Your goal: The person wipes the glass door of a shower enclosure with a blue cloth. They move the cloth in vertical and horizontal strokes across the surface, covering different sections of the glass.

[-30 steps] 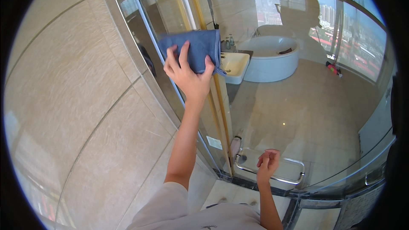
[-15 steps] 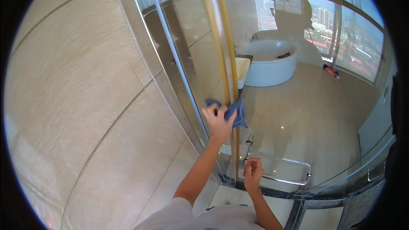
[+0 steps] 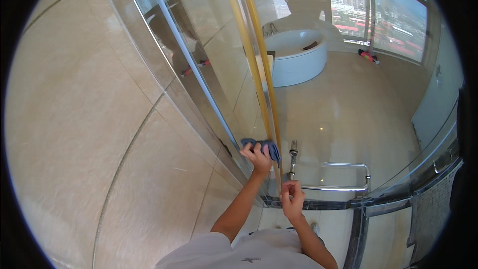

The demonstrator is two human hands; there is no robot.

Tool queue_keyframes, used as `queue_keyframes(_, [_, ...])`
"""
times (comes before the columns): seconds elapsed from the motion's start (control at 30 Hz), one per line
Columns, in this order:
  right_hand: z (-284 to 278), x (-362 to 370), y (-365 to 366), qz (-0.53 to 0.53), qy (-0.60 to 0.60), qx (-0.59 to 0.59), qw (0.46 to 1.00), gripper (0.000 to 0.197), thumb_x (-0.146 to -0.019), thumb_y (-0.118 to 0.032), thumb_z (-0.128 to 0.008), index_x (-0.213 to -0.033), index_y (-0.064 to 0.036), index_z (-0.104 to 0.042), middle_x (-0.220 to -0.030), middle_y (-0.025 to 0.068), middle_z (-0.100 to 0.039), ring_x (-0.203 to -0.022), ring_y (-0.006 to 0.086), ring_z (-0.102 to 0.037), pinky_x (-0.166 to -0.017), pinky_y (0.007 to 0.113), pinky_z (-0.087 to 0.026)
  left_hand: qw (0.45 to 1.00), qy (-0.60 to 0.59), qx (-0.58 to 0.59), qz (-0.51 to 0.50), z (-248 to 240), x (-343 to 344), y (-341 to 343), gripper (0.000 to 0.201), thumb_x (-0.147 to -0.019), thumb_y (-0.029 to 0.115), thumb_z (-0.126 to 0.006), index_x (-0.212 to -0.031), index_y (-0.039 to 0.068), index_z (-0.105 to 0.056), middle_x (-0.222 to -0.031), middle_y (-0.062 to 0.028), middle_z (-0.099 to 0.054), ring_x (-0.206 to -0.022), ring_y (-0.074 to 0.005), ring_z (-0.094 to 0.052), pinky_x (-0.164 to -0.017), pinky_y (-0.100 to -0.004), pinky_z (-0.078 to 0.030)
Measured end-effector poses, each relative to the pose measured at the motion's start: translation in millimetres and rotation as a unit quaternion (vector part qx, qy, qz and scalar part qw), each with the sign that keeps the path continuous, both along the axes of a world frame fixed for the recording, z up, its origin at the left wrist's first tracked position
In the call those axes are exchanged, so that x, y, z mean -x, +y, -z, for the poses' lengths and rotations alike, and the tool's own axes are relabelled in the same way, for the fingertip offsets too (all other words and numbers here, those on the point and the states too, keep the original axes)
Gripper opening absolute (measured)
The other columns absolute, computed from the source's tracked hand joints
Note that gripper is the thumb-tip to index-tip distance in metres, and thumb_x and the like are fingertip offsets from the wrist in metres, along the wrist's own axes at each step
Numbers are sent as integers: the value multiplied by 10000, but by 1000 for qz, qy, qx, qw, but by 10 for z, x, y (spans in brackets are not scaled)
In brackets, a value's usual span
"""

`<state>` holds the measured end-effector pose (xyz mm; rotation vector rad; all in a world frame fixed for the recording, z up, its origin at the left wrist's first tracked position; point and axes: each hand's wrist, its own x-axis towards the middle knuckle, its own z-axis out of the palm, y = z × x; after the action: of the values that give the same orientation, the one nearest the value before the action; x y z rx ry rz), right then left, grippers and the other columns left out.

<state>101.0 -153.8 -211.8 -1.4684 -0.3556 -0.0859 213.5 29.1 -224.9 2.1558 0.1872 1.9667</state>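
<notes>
Along the glass (image 3: 331,107), gold strips (image 3: 252,67) run lengthwise. Left hand (image 3: 257,159) clamped on blue cloth (image 3: 273,150), bunched crosswise at strips' lower stretch; right hand (image 3: 293,200) just below-right, farther from cloth, loosely curled, cannot tell whether closed.

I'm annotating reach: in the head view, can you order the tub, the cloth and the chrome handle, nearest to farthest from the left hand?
1. Cloth: in the left hand.
2. Chrome handle: to the hand's right, a little lower in view.
3. Tub: farthest, up and right in view.
</notes>
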Motion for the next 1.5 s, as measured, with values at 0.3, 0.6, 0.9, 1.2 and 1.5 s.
queue_keyframes(0.3, [-41,-469,-221,92,18,-81,992,36,-987,-71,-537,-985,-39,-551,-708,14,-560,-566,65,-517,-488,217,-421,987,-145,-47,51,-3149,-180,-23,243,-902,218,-705,-927,-4,-608,-970,-180,-530,-958,-350,-489,-838,-431,-370])
queue_keyframes(0.6, [47,-536,-423,124,25,-94,987,18,-983,-49,-543,-981,-37,-557,-715,12,-570,-573,55,-511,-485,212,-402,1000,-13,8,-10,-427,-116,23,242,-963,181,-577,-1043,-41,-520,-1060,-233,-401,-1023,-385,-411,-910,-502,-342])
queue_keyframes(0.9, [328,-484,-599,12,18,-3,1000,98,-907,25,-564,-984,-33,-579,-744,25,-615,-646,72,-575,-562,229,-457,993,-112,-38,15,-2346,-317,-282,230,-919,175,-644,-857,-22,-544,-896,-168,-465,-873,-349,-467,-793,-447,-380])
queue_keyframes(1.2, [-29,-592,-563,-99,-26,13,995,63,-904,-6,-613,-964,-19,-601,-720,40,-624,-607,80,-574,-552,238,-454,978,-153,138,16,-1475,-308,-36,226,-976,224,-548,-928,4,-529,-930,-161,-438,-868,-328,-471,-802,-432,-404])
queue_keyframes(1.5, [96,-706,-1048,-160,-34,58,985,56,-909,-41,-641,-954,-32,-609,-668,29,-610,-556,66,-548,-528,241,-440,978,-177,100,-47,-2574,-411,-323,139,-993,114,-511,-914,0,-507,-864,-130,-452,-803,-268,-488,-746,-383,-409])
